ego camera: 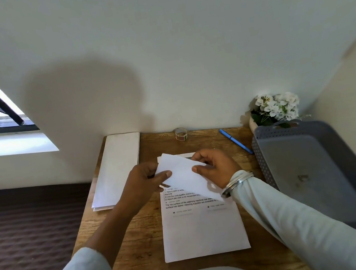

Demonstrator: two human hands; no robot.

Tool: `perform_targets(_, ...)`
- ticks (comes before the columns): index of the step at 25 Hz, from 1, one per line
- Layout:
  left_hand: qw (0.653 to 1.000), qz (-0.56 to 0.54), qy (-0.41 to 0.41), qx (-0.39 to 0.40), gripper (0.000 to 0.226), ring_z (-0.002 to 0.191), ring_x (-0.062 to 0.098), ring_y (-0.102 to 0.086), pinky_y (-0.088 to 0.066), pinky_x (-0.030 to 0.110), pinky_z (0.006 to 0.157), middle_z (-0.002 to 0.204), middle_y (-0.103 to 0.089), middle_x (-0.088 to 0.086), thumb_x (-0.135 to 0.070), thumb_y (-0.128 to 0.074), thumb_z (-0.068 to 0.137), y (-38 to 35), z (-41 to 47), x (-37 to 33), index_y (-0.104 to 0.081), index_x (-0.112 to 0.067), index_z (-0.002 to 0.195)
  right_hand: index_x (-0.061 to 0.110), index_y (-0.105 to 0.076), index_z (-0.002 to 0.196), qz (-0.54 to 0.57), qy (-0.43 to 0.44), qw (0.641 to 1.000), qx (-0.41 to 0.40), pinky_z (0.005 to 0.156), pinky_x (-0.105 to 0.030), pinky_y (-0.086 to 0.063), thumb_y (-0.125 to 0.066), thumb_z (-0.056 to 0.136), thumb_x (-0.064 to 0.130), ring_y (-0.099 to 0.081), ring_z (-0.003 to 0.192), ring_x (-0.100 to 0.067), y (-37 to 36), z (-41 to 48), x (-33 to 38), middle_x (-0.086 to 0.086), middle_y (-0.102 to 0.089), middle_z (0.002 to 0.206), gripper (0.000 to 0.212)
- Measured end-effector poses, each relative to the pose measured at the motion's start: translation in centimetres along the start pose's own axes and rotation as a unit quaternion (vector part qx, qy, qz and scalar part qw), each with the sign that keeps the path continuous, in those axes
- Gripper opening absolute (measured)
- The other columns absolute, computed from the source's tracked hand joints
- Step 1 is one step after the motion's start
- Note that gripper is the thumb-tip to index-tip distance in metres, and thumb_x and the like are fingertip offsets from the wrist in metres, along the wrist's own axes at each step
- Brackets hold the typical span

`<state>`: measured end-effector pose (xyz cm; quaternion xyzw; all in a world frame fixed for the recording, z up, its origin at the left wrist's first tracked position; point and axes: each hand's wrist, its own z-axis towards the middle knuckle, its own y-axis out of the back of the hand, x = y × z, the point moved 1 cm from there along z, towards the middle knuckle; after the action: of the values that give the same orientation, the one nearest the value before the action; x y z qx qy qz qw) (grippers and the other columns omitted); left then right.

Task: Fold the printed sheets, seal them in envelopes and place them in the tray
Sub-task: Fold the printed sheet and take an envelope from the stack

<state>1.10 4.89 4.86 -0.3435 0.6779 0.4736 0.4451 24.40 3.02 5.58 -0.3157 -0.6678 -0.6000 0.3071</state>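
A folded white sheet (183,175) is held tilted above the desk, between both hands. My left hand (143,182) pinches its left edge with thumb on top. My right hand (216,167) pinches its right side, fingers curled behind it. Under them lies a stack of printed sheets (203,226) with text near the top. A pile of white envelopes (118,167) lies at the desk's left edge. The grey perforated tray (307,163) stands at the right, with only a small dark item showing in it.
A small roll of sticker tape (181,133) and a blue pen (235,141) lie at the back of the wooden desk (130,243). A pot of white flowers (276,107) stands behind the tray. A wall runs close behind; a window is at the left.
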Motion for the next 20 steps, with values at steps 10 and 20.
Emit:
perform_targets(10,0.998,0.051,-0.001,-0.041,0.025,0.081,0.017,-0.072,-0.064,0.036,0.067,0.098,-0.072,-0.014,-0.036,-0.078,0.085,3.0,-1.7,1.4,-0.063,-0.026,0.103,0.032,-0.068,0.095,0.038,-0.022,0.999,-0.016,0.092,-0.042,-0.055,-0.075,0.082,0.02,-0.068,0.097,-0.013,-1.4,-1.3,0.0,0.009,-0.072,0.099,0.02)
perform_targets(20,0.999,0.037,0.008,0.001,0.012,0.07,0.018,-0.074,-0.063,0.039,0.074,0.075,-0.075,-0.004,-0.027,-0.077,0.087,5.5,-2.5,1.9,-0.074,-0.016,0.09,0.029,-0.067,0.096,0.022,-0.038,0.997,-0.062,0.081,-0.017,-0.049,-0.075,0.085,0.017,-0.062,0.09,-0.001,-4.7,-2.7,3.3,0.013,-0.068,0.097,0.018)
